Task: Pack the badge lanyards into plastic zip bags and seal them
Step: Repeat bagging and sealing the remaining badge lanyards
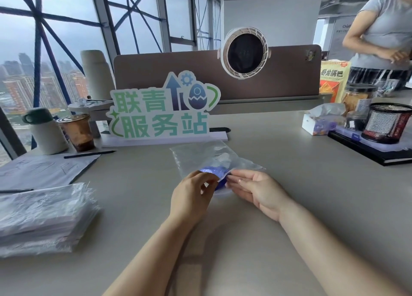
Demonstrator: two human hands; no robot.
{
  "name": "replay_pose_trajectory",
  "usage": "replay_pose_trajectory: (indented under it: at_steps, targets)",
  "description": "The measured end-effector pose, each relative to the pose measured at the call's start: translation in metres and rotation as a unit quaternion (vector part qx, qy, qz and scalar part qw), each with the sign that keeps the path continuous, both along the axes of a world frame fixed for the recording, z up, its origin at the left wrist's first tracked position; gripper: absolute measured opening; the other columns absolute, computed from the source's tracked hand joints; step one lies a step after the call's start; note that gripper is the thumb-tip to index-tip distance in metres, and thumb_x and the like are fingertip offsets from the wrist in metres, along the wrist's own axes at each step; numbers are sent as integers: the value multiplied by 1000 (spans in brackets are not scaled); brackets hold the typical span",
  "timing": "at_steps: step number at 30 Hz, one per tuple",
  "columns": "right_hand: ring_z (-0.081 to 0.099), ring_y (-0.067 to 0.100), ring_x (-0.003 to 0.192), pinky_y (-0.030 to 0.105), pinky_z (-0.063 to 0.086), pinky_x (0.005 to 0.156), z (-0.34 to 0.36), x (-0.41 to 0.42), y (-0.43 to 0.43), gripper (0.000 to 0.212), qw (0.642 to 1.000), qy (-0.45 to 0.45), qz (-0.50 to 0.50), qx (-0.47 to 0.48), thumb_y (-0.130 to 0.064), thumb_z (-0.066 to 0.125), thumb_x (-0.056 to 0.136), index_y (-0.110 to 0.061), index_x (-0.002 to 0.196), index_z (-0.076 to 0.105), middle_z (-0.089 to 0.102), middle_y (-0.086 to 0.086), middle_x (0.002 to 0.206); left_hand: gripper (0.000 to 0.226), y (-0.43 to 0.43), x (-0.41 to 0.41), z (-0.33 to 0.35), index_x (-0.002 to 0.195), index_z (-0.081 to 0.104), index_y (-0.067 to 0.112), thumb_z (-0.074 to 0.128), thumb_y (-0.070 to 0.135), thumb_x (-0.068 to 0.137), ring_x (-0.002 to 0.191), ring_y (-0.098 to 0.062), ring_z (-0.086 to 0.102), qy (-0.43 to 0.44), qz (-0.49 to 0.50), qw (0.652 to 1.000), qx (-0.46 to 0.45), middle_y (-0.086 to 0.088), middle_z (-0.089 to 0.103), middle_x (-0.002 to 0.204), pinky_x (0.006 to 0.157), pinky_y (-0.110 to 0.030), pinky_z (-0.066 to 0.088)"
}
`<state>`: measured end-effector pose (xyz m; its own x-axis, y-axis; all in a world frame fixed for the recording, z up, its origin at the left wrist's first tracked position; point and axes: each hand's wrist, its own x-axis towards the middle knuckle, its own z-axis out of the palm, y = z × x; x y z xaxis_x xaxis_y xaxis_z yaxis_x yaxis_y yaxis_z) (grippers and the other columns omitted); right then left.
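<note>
A clear plastic zip bag (pixel 201 156) lies on the grey table (pixel 289 184) in front of me, its open end toward me. A blue badge lanyard (pixel 214 170) sits at the bag's mouth, partly inside. My left hand (pixel 191 195) pinches the bag's near edge on the left side of the lanyard. On the right side, my right hand (pixel 256 190) pinches the same edge with thumb and fingertips. Part of the lanyard is hidden between my hands.
A stack of clear zip bags (pixel 42 217) lies at the left. Papers and a pen (pixel 89 154) sit behind it. A green and blue sign (pixel 160 115), cups (pixel 77 132), a tissue box (pixel 318 122) and a mesh holder (pixel 388 122) stand further back. A person (pixel 379 35) stands at the far right.
</note>
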<state>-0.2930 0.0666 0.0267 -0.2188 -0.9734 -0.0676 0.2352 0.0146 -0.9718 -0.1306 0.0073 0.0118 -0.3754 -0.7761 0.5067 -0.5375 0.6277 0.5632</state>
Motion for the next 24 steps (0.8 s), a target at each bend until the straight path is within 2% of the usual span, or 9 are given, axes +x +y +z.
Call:
replay_pose_trajectory:
  at_steps: [2, 4, 7, 9, 11, 14, 18, 21, 24]
  targets:
    - [65, 13, 86, 14, 55, 71, -3, -4, 2, 27, 996, 89, -30, -10, 7, 44, 94, -6, 111, 60, 64, 11, 104, 14, -2, 4, 0, 94, 71, 33, 62, 26, 87, 70, -6, 58, 2, 8, 1000, 5, 14, 65, 94, 65, -23, 46]
    - [66, 13, 76, 16, 54, 66, -6, -8, 4, 20, 978, 191, -75, -17, 4, 54, 90, -11, 93, 66, 68, 11, 94, 13, -2, 8, -1, 95, 70, 34, 64, 28, 86, 71, -3, 58, 1, 10, 1000, 9, 17, 62, 92, 65, -22, 44]
    - [60, 11, 66, 23, 48, 64, -9, -22, 7, 20, 905, 390, -165, -33, -7, 66, 81, -25, 74, 66, 67, -3, 72, 26, -4, 19, -5, 101, 65, 37, 72, 37, 76, 82, -4, 55, -38, 5, 999, -10, 22, 57, 95, 72, -21, 41]
    - [55, 11, 73, 25, 44, 69, -11, -33, 7, 19, 848, 484, -209, -54, -10, 69, 77, -28, 75, 65, 63, -8, 80, 37, -6, 27, -6, 107, 60, 39, 73, 41, 72, 93, -9, 54, -86, 7, 996, -18, 20, 55, 105, 82, -27, 43]
    - [48, 13, 88, 25, 39, 78, -13, -42, 6, 21, 812, 543, -200, -76, -5, 67, 75, -25, 82, 68, 57, -7, 94, 39, -7, 32, -4, 109, 57, 40, 72, 40, 73, 103, -13, 51, -116, 21, 993, -7, 16, 53, 113, 89, -30, 43]
    - [43, 13, 103, 21, 32, 86, -16, -48, 6, 33, 789, 597, -130, -64, 0, 60, 74, -22, 96, 71, 55, -6, 109, 37, -7, 37, -3, 110, 55, 41, 69, 38, 76, 110, -13, 48, -163, 24, 986, 20, 15, 51, 117, 93, -29, 41]
    - [54, 19, 109, 26, 41, 88, -15, -46, 0, 36, 773, 628, -84, -7, -8, 61, 79, -23, 112, 61, 62, -5, 114, 23, -13, 37, -1, 105, 60, 38, 58, 26, 86, 102, -11, 56, -158, 40, 986, 42, 14, 56, 110, 79, -27, 47]
    - [58, 21, 100, 26, 41, 77, -6, -44, -6, 18, 752, 651, -102, -16, -13, 56, 86, -21, 100, 65, 66, -4, 104, 19, -21, 40, 6, 101, 64, 35, 56, 25, 88, 98, -13, 60, -146, 65, 986, 44, 12, 62, 106, 74, -26, 46]
    - [57, 19, 96, 28, 44, 75, 17, -46, -7, 13, 755, 646, -107, -26, -17, 55, 88, -22, 91, 67, 66, -5, 100, 11, -31, 45, 24, 94, 65, 36, 59, 30, 87, 92, -13, 64, -126, 78, 989, 29, 13, 68, 98, 72, -27, 50]
